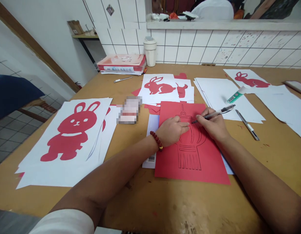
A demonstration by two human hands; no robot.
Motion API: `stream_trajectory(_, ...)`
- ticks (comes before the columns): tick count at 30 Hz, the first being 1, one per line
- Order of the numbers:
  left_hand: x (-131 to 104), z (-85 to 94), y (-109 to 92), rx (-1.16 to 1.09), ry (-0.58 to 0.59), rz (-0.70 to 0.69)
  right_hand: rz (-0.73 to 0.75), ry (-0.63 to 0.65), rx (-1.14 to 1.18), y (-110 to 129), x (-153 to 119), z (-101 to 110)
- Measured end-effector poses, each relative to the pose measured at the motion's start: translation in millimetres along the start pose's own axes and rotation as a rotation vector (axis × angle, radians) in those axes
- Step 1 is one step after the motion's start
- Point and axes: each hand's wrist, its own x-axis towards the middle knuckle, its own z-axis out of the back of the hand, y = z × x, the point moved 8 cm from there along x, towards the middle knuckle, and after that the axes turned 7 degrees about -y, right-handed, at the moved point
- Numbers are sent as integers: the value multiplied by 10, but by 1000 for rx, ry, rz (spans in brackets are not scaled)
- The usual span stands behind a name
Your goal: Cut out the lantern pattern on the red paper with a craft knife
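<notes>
A sheet of red paper (166, 165) lies in front of me, bearing a lantern with a fringe drawn in dark lines. My left hand (172, 130) rests flat on its upper part, fingers stretched out and a beaded bracelet round the wrist. Pinched in my right hand (212, 125) is a clear-barrelled pen (220, 111), its tip at the lantern's right part. Beneath the red paper, a whitish sheet or booklet (153, 123) with a barcode sticks out on both sides.
Left lies a white sheet with a red rabbit (73, 148); more rabbit cut-outs (161, 87) are behind. A glue stick (236, 95) stands on white sheets (214, 87); a craft knife (247, 125) lies right. A cup (150, 51) and stacked paper packs (122, 63) are by the wall.
</notes>
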Motion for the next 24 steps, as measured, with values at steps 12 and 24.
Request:
stream_trajectory(12, 1, -30, 6, -10, 20, -1, 2, -2, 9, 1, 1, 16)
stream_trajectory(24, -8, 8, 7, -33, 10, 16, -26, -6, 3, -18, -14, 29)
